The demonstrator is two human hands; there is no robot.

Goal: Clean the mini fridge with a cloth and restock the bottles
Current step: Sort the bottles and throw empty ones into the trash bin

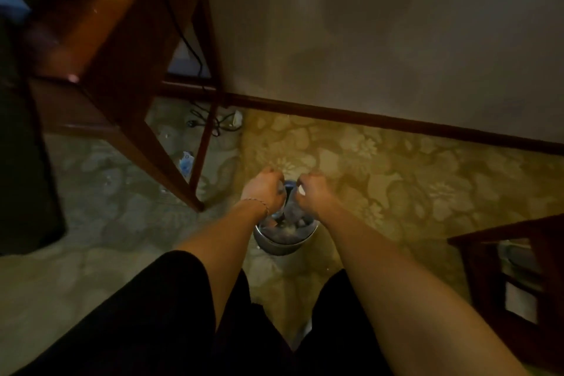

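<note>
Both hands are held out low over a small metal bowl point(285, 238) on the patterned carpet point(381, 168). The left hand point(264, 191) and the right hand point(312, 192) are each curled into a fist around an end of a dark grey cloth point(290, 206), which hangs bunched between them with its lower part down in the bowl. A thin bracelet point(259, 203) circles the left wrist. The bowl sits just in front of the person's knees, clad in black. To the left stands a dark wooden table point(128, 49) with slanting legs, black cables point(210, 119) trailing on the floor beneath it by the dark skirting board point(381, 119). A second piece of wooden furniture point(503, 278) shows at the right edge. The mini fridge and bottles cannot be made out.
</note>
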